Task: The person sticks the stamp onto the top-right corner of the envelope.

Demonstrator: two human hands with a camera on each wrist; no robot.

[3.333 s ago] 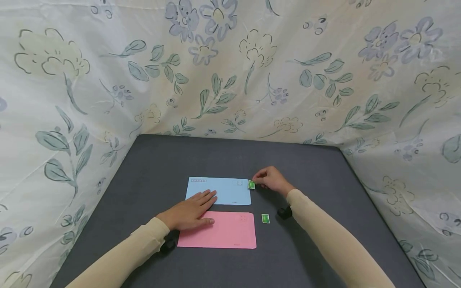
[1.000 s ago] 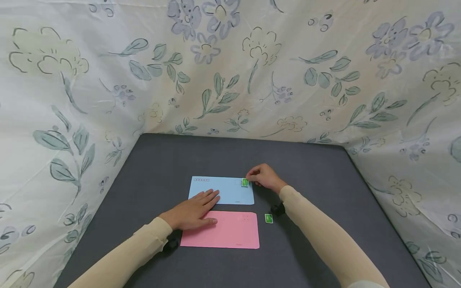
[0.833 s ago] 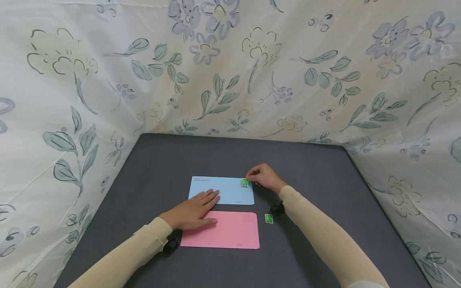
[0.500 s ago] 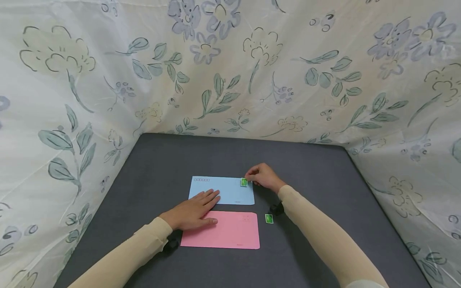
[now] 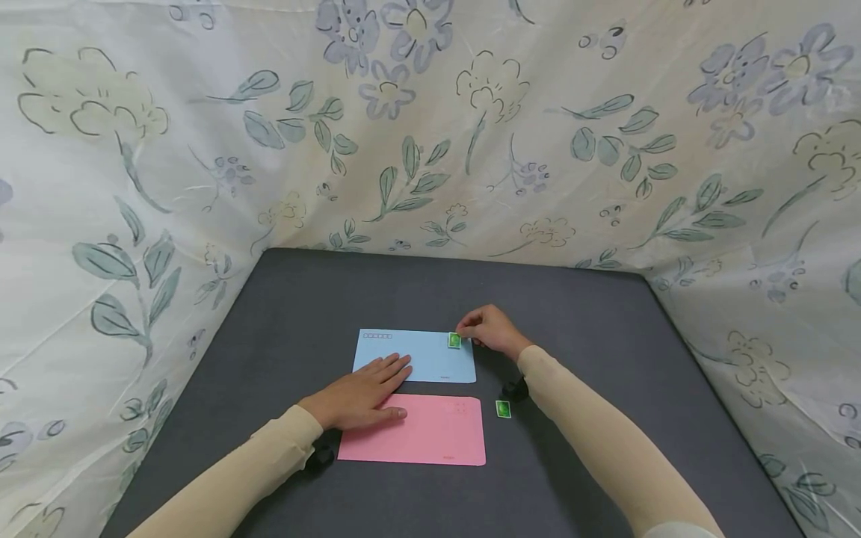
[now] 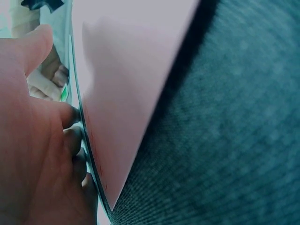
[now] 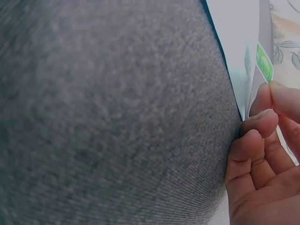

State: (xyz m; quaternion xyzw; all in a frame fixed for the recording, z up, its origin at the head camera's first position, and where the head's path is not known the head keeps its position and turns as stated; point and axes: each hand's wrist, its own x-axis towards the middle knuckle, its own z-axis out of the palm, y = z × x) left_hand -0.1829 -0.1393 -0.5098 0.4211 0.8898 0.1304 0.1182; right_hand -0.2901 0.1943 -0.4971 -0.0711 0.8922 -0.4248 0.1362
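My right hand (image 5: pixel 494 329) pinches a green postage stamp (image 5: pixel 454 341) between thumb and index finger, over the top right corner of a light blue envelope (image 5: pixel 430 362). In the right wrist view the stamp (image 7: pixel 265 63) stands tilted at the fingertips, close over the envelope (image 7: pixel 236 47). My left hand (image 5: pixel 359 392) lies flat with straight fingers on the lower left of the blue envelope, its thumb over the pink envelope (image 5: pixel 424 441) just below. A second green stamp (image 5: pixel 503 409) lies to the right of the pink envelope.
A dark grey tabletop (image 5: pixel 303 299) lies under everything. White floral cloth (image 5: pixel 430 149) stands round its back and sides. Dark wrist cameras (image 5: pixel 516 390) sit under both sleeves.
Over the last few seconds my right hand has moved left, carrying the stamp from the blue envelope's right edge to over its top right corner. The left hand keeps its place.
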